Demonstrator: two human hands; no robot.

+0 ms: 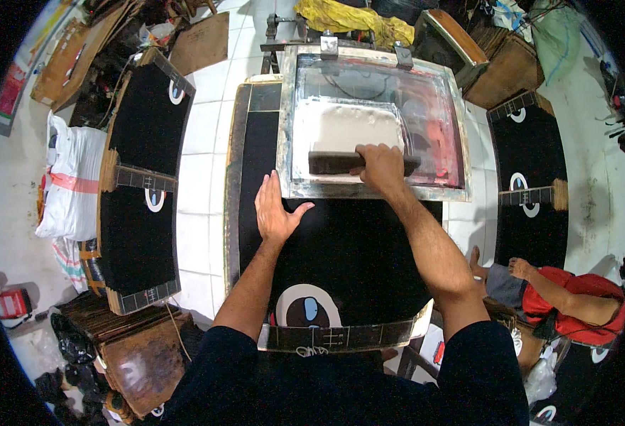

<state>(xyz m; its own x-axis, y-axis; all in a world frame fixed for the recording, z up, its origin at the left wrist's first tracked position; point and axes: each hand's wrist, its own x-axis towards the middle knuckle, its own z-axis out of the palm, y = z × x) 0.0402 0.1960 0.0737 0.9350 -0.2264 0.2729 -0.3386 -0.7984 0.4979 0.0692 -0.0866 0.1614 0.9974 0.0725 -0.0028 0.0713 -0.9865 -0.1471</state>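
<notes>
My right hand (382, 167) grips the squeegee (341, 162) near the screen frame's (376, 192) front edge; my left hand (275, 213) lies flat, open, on black cloth (355, 248).

Black fabric (341, 248); white ink (344, 128) on a red-stained screen (433, 135).

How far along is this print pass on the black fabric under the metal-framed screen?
Done: white ink is spread across the mesh of the metal-framed screen, which lies on the black fabric. In hand: the right hand grips the dark squeegee near the frame's front edge, while the left hand lies flat on the fabric. Left: the screen is not yet lifted, so the print is hidden.
</notes>
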